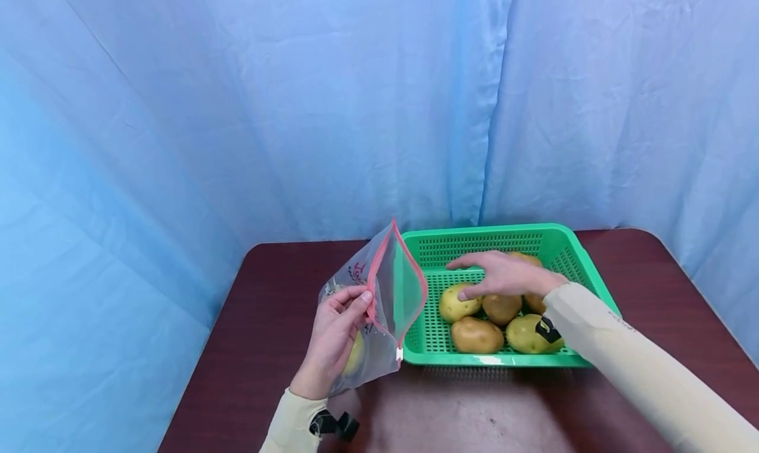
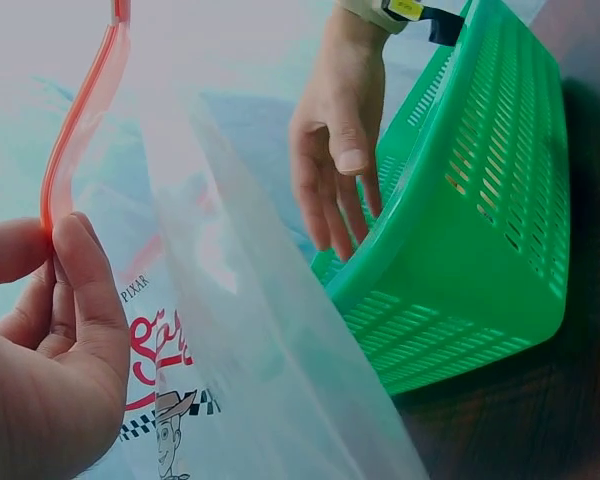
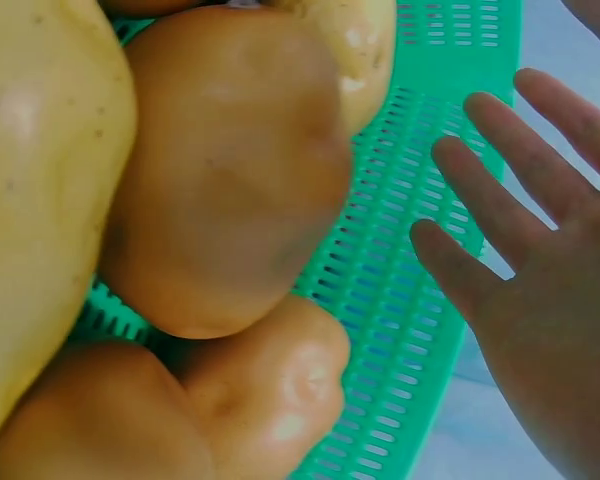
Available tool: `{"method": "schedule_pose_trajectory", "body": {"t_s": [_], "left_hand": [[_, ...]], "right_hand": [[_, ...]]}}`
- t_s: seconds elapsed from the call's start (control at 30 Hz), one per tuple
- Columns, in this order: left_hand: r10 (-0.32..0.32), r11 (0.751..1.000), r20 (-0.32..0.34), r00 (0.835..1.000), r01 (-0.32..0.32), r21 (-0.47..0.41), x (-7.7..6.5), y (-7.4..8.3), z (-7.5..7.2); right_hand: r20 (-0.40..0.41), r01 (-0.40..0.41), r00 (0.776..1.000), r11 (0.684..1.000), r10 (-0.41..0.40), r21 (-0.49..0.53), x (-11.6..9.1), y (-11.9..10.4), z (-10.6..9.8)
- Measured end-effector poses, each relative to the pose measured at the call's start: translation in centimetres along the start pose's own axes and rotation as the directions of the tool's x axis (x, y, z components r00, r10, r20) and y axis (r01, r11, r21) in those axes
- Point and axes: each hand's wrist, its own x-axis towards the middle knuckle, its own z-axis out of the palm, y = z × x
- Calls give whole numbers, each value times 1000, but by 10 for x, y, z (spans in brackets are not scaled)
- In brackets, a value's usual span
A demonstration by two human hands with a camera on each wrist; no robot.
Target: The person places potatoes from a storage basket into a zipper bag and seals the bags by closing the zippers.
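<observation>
My left hand [image 1: 339, 328] pinches the pink zip edge of a clear zip bag [image 1: 379, 354] between thumb and fingers, and the bag's mouth gapes toward the right. Inside the bag, partly behind the hand, shows a yellow potato [image 1: 356, 355]. Over the green basket [image 1: 498, 359] my right hand [image 1: 504, 273] hovers with fingers spread and nothing in them. Below its thumb lies a yellow potato [image 1: 453, 306]. Several more potatoes rest in the basket, among them a brown potato [image 1: 477, 336] at the front and a large brown potato [image 3: 230, 170] in the right wrist view.
The basket stands on a dark reddish table [image 1: 279, 295], toward its back right. A white slider [image 1: 400, 354] sits at the lower end of the bag's zip, close to the basket's front left corner. Light blue curtains [image 1: 356, 110] hang behind the table.
</observation>
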Motion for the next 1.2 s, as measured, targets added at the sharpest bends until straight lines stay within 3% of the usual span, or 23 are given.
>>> {"method": "schedule_pose_trajectory", "body": {"t_s": [0.4,0.6,0.93,1.2], "left_hand": [[-17,1000,0,1000,17,13,-2,-2,-6],[-14,1000,-33,999,14,12,-8,0,-10],[-2,1000,-3,1000,2,15,-5,5,-6],[-9,1000,-6,1000,9,-3,-4,4,-6]], "right_hand": [[43,1,999,998,-4,70,7,10,18],[72,12,997,1000,-14,21,16,8,27],[115,6,993,1000,-3,-25,21,15,29],[82,31,996,999,-28,-31,25,19,33]]}}
